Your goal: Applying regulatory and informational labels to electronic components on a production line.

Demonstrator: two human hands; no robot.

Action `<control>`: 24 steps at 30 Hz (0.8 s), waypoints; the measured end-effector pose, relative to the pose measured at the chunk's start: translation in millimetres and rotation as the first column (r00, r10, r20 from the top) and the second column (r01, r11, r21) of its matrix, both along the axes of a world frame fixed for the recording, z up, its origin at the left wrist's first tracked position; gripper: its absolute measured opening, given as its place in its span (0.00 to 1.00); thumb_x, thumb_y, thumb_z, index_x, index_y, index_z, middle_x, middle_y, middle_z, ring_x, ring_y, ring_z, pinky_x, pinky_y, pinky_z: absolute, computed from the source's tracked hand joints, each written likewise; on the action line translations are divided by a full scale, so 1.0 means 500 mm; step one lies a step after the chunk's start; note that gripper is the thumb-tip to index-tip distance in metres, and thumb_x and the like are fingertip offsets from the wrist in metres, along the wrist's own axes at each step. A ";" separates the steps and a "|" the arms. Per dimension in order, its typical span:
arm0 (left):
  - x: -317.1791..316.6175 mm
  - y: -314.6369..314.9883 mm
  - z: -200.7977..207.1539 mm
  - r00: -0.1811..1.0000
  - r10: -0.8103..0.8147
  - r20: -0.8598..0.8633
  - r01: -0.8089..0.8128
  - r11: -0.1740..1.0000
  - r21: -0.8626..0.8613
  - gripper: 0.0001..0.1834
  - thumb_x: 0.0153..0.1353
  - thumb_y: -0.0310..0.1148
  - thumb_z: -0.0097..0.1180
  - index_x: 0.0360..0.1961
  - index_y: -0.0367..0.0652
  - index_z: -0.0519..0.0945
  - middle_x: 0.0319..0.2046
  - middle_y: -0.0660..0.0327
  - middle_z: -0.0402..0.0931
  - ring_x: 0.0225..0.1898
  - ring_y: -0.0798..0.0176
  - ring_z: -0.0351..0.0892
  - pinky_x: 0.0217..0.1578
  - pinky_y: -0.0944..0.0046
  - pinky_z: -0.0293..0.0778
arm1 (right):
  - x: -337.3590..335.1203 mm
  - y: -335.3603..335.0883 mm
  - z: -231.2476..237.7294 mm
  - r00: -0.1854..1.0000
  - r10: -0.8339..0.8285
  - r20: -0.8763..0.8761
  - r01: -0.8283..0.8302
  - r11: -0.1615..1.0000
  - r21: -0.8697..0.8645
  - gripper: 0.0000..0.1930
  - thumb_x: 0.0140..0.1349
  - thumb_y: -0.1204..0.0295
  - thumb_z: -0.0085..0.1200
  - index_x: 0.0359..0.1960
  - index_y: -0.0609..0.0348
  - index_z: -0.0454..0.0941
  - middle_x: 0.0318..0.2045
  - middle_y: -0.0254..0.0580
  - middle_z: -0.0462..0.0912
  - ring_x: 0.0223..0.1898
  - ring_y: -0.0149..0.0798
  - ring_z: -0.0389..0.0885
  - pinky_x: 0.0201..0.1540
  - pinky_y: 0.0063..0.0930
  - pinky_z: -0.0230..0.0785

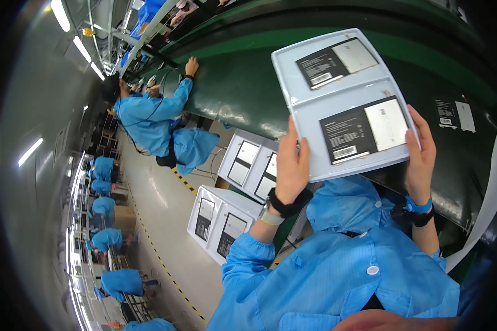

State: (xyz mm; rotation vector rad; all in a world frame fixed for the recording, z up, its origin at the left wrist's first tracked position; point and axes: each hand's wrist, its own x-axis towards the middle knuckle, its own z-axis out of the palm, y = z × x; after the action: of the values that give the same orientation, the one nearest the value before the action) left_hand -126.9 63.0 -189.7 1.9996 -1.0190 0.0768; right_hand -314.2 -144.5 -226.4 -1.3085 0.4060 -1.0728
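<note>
A light grey plastic tray [337,92] with two compartments is held up in front of me, over the green work surface. In its near compartment lies a flat black-and-silver battery pack [348,132]; a similar battery pack [320,65] lies in the far one. My left hand [290,165] grips the tray's left edge near the close corner, thumb along the rim. On the opposite side my right hand [421,157] holds the right edge, its thumb reaching over the rim beside the near pack. Both hands' fingertips under the tray are partly hidden.
Another battery pack [454,114] lies on the dark green belt [243,77] at right. To my left stand two more grey trays, one farther tray [230,150] and one nearer tray [211,194], each holding packs. A co-worker in blue [149,121] works along the belt.
</note>
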 end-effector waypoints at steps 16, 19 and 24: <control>-0.152 0.722 -0.091 0.638 0.770 0.008 -0.768 0.637 0.065 0.28 0.77 0.28 0.44 0.76 0.33 0.63 0.68 0.45 0.73 0.66 0.54 0.75 0.66 0.57 0.67 | 0.305 0.495 -0.087 0.691 0.720 -0.073 -0.695 0.631 -0.345 0.26 0.75 0.74 0.47 0.73 0.65 0.62 0.57 0.69 0.80 0.54 0.64 0.83 0.58 0.45 0.74; -0.201 0.800 -0.145 0.553 0.832 -0.039 -0.823 0.554 0.125 0.28 0.76 0.27 0.44 0.75 0.32 0.63 0.69 0.43 0.72 0.68 0.51 0.73 0.68 0.56 0.65 | 0.319 0.564 -0.116 0.439 0.855 -0.277 -0.893 0.379 -0.243 0.28 0.75 0.73 0.46 0.73 0.72 0.60 0.57 0.74 0.78 0.57 0.68 0.79 0.61 0.51 0.70; -0.204 0.859 -0.248 0.453 0.890 0.054 -0.888 0.445 0.112 0.28 0.77 0.29 0.44 0.76 0.32 0.63 0.71 0.43 0.69 0.69 0.52 0.72 0.68 0.58 0.65 | 0.363 0.649 -0.216 0.590 0.725 -0.356 -0.775 0.385 -0.501 0.26 0.74 0.75 0.44 0.72 0.74 0.61 0.60 0.74 0.75 0.68 0.66 0.69 0.67 0.60 0.58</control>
State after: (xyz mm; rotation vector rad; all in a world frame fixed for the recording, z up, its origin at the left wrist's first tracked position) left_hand -229.1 492.3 -313.9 2.4448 0.1932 0.5890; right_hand -132.8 180.1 -334.2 -1.8522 -0.5608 -0.3209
